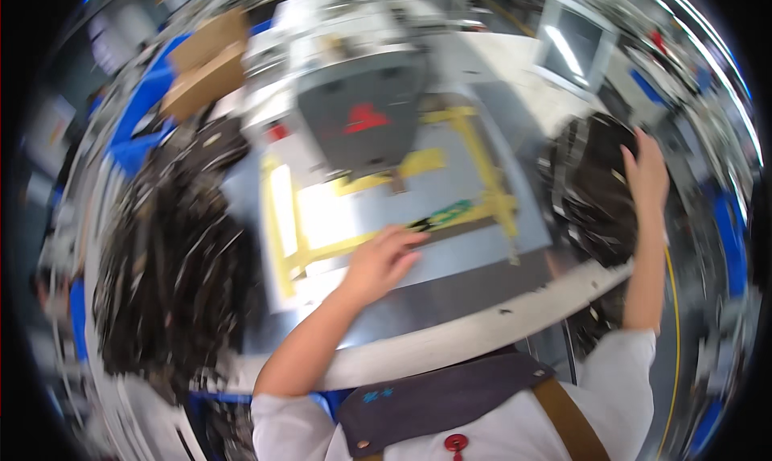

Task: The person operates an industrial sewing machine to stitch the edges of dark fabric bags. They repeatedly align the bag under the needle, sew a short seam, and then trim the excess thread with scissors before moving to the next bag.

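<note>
My left hand [379, 261] is over the front of the metal work plate [450, 272], its thumb and fingers apart. Just beyond its fingertips lies a small green and black tool [442, 215], perhaps snips; blur hides its exact kind. Over at the right, my right hand [650, 175] is at the outer side of a dark, shiny bundle [591, 191] that looks like stacked fabric or plastic-wrapped pieces. Its thumb stands away from the fingers, and some fingers are hidden behind the hand. A grey machine head [359, 111] with a red mark sits over the plate.
Yellow tape strips [486, 171] frame the plate. A large heap of dark, shiny pieces [173, 260] fills the left side. Behind it are a cardboard box [205, 67] and a blue bin [145, 107]. A light-framed screen [575, 43] stands at the back right.
</note>
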The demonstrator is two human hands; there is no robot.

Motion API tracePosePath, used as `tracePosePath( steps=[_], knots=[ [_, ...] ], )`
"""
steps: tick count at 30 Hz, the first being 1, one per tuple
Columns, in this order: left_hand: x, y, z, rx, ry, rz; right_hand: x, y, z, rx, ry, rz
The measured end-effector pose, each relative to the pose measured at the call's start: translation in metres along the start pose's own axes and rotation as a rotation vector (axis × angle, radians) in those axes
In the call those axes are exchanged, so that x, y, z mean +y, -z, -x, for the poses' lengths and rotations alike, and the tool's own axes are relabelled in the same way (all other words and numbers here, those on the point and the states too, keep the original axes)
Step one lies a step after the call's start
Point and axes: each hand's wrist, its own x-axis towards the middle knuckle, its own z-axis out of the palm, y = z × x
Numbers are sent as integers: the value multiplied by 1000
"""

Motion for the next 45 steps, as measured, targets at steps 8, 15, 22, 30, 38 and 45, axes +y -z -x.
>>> tracePosePath(
  steps=[8, 15, 22, 30, 38, 45],
  knots=[
    [85, 71, 29, 241, -383, -641, -197, 7, 74, -310, 617, -733],
    [171, 263, 75, 626, 340, -982, -218, -43, 71, -443, 698, -804],
    [99, 375, 139, 298, 901, -1221, -213, -52, 74, -438, 583, -766],
    [89, 397, 157, 544, 649, -1451, -163, -57, 65, -388, 373, -468],
    [193, 370, 126, 1029, 382, -1294, -202, -14, 63, -391, 523, -799],
    [230, 246, 68, 1111, -20, -550, -280, 53, 67, -911, 635, -1443]
  ],
)
